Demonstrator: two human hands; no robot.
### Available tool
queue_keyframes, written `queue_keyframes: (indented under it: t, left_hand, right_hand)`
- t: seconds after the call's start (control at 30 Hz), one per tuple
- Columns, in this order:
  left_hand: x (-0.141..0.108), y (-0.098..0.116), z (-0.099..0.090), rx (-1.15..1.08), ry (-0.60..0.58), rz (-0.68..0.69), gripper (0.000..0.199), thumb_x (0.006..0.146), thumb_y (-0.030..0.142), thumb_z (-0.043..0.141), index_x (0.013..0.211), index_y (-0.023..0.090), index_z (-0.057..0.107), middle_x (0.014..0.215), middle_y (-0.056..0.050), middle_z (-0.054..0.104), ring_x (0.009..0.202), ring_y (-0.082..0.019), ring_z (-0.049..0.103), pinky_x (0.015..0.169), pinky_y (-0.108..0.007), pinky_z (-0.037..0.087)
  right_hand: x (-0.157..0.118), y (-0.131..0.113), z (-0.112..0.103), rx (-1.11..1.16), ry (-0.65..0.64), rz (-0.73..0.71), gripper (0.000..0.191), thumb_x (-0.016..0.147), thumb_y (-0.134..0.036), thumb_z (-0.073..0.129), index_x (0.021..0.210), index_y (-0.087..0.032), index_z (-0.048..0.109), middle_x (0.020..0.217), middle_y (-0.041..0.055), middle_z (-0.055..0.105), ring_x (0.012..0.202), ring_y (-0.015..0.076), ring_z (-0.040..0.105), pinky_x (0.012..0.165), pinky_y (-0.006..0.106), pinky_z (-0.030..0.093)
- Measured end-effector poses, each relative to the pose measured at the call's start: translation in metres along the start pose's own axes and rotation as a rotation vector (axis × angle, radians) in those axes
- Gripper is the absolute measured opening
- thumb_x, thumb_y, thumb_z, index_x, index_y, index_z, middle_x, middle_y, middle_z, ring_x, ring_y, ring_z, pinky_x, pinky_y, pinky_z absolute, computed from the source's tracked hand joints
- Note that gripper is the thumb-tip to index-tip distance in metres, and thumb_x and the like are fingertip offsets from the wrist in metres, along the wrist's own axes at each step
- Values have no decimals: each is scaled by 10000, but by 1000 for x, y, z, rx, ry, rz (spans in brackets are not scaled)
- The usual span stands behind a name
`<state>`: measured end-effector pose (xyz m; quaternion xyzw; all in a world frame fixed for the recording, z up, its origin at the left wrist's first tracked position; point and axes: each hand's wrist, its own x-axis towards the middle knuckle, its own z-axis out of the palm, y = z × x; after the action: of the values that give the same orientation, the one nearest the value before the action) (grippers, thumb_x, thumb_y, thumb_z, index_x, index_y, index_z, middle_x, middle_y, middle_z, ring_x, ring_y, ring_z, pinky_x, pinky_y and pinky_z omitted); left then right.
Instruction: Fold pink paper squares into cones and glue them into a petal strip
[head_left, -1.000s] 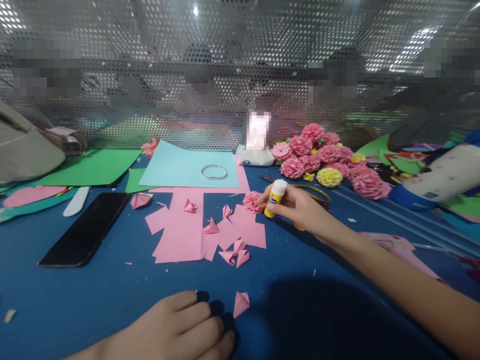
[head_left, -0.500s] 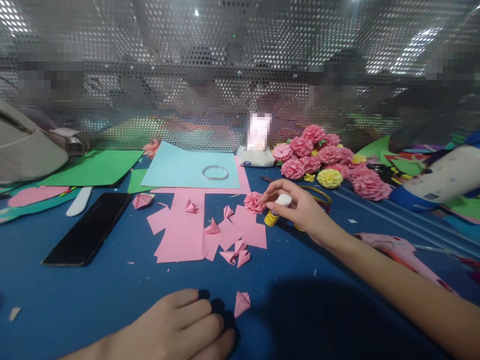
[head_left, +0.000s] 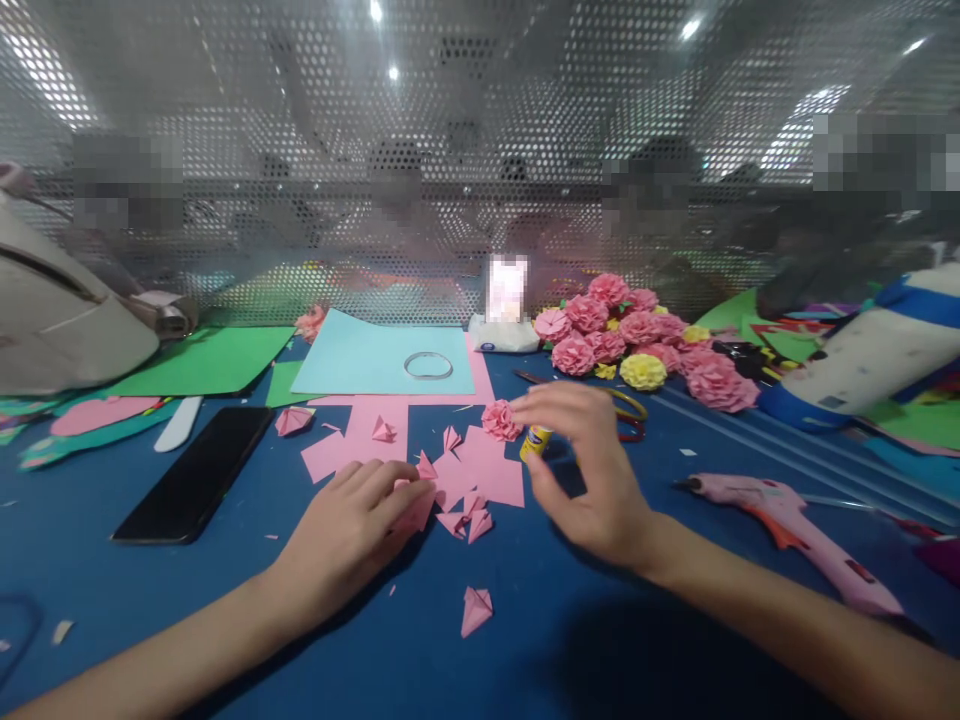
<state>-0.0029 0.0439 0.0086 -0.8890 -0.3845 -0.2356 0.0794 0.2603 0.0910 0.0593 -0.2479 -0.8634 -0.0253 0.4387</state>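
Observation:
My left hand (head_left: 352, 530) lies palm down over the pink paper sheets (head_left: 484, 465), fingers stretched forward, fingertips beside a small folded pink piece (head_left: 425, 466). Its thumb side covers part of the paper. My right hand (head_left: 592, 480) is curved with thumb and fingers apart, around the near side of a small yellow glue bottle (head_left: 535, 441), whose top is hidden behind the fingers. A pink paper flower (head_left: 501, 420) sits at its fingertips. More folded pink pieces (head_left: 480, 525) are grouped on the sheets, and one (head_left: 476, 610) lies alone nearer me.
A black phone (head_left: 195, 475) lies left; a pink glue gun (head_left: 795, 530) lies right. Behind are light blue paper (head_left: 360, 350) with a ring (head_left: 428, 366), a tissue pack (head_left: 504, 334), pink and yellow flowers (head_left: 637, 335) and scissors (head_left: 630, 415). A mesh screen (head_left: 450, 230) stands behind.
My left hand has moved forward from the front edge onto the pink paper. My right hand has shifted nearer me, its thumb and fingers further apart. The view has tilted slightly up.

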Motion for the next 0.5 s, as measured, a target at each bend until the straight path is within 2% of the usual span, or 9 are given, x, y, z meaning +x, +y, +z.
queue_keyframes:
  t: [0.13,0.2,0.37,0.5]
  left_hand:
    - [15,2,10,54,0,92,192,991,178,514,1159,164,605,1055,-80,654,875,-219,601,729,-351,469]
    - [21,3,16,86,6,140,136,1001,179,507,1047,158,633,940,-58,653,819,-205,582,703,-330,433]
    - [29,4,24,111,4,206,219,1017,137,453,909,142,644,826,-47,622,771,-188,548,688,-327,386]
    - [31,3,22,54,25,185,273,1027,141,424,875,137,650,807,-51,632,743,-180,541,670,-323,376]
  right_hand:
    - [-7,-10,11,37,-157,-189,426,820,-41,497,1201,-233,516,1133,68,645,1133,250,544,995,443,426]
    - [-10,-11,17,57,-197,-198,406,831,-40,477,1187,-226,536,1128,67,658,1134,244,544,993,439,430]
    - [-11,-10,21,194,-154,-17,338,856,-74,459,1128,-240,570,1090,66,657,1113,248,557,989,465,430]
    - [-11,-12,22,292,-138,136,289,885,-88,453,1097,-244,570,1073,62,642,1086,251,559,987,474,418]
